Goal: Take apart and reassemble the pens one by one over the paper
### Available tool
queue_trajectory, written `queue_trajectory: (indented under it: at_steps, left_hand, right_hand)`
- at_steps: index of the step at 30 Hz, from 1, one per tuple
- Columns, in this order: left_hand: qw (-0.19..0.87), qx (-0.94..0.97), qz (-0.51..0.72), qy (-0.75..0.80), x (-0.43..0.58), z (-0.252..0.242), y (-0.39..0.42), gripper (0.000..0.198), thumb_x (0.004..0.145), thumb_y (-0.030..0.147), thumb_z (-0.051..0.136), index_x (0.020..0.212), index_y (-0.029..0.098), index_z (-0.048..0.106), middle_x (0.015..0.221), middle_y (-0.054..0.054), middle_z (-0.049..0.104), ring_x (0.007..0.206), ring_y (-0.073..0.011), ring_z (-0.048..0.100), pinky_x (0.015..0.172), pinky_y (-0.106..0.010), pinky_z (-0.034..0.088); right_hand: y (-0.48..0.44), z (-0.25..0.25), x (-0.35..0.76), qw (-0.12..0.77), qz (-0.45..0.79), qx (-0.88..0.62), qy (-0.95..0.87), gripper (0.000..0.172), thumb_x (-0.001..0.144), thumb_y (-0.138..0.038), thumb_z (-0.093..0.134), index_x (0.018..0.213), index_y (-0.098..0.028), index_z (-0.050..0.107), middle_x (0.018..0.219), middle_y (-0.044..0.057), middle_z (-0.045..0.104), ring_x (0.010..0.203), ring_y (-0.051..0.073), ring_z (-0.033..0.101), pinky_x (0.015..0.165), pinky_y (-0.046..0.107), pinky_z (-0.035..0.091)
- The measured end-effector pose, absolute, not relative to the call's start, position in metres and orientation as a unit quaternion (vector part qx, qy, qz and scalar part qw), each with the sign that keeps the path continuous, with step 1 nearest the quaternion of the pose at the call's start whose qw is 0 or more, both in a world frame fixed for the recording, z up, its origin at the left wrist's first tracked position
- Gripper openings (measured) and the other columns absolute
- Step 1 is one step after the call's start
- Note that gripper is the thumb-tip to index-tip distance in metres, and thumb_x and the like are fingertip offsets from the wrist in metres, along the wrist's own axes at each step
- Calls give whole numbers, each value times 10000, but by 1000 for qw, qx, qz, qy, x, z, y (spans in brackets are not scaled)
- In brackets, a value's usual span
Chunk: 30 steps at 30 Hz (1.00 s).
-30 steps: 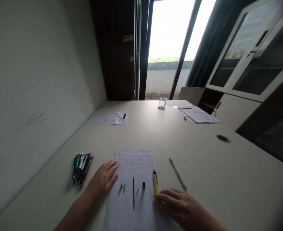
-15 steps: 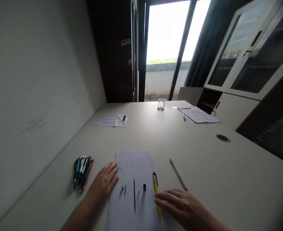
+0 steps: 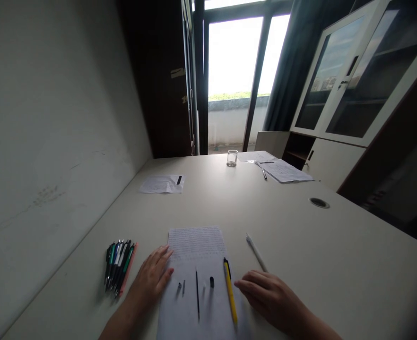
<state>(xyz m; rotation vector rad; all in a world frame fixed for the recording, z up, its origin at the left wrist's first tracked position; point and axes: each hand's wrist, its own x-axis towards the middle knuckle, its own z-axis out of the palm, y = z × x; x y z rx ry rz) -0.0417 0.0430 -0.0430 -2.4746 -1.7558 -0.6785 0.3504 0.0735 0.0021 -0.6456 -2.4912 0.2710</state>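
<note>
A thin black refill (image 3: 197, 294) and short black cylinder (image 3: 212, 282) are laid unassembled beside an apparently whole yellow-and-black pen (image 3: 230, 293) on white paper (image 3: 180, 311), left hand (image 3: 153, 274) spread, right hand's (image 3: 268, 293) fingers bunched, grip undeterminable.

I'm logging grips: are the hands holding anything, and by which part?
Nothing appears held: the left hand rests at the left edge of the sheet; the right hand is beside the yellow pen, not gripping it.
</note>
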Motion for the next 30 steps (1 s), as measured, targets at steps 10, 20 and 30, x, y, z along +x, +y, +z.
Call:
queue_trajectory:
  at_steps: [10,20,30]
  left_hand:
    - [7,-780,-265,-566,-41,-40,43,382,1012,248,445,1387,211,509,1382,-151,588,1298,-277,545,1068,-522,483]
    - [18,-770,-277,-575,-34,-39,42,350,991,235,471,1328,201,560,1346,-131,616,1281,-274,558,1071,-528,492]
    - [-2,-779,-269,-567,-35,-32,43,342,977,226,494,1306,187,581,1342,-146,615,1276,-283,555,1071,-537,476]
  right_hand:
    - [74,-7,346,262,92,-299,-913,255,1008,-172,452,1143,-197,667,903,80,687,788,182,671,687,299,547]
    - [67,1,331,251,142,-398,-871,280,1017,-282,447,1162,-211,675,836,52,702,623,160,659,609,286,524]
    - [65,-11,323,242,138,-380,-882,292,1028,-406,421,1182,-181,525,636,-41,577,514,144,540,523,259,416]
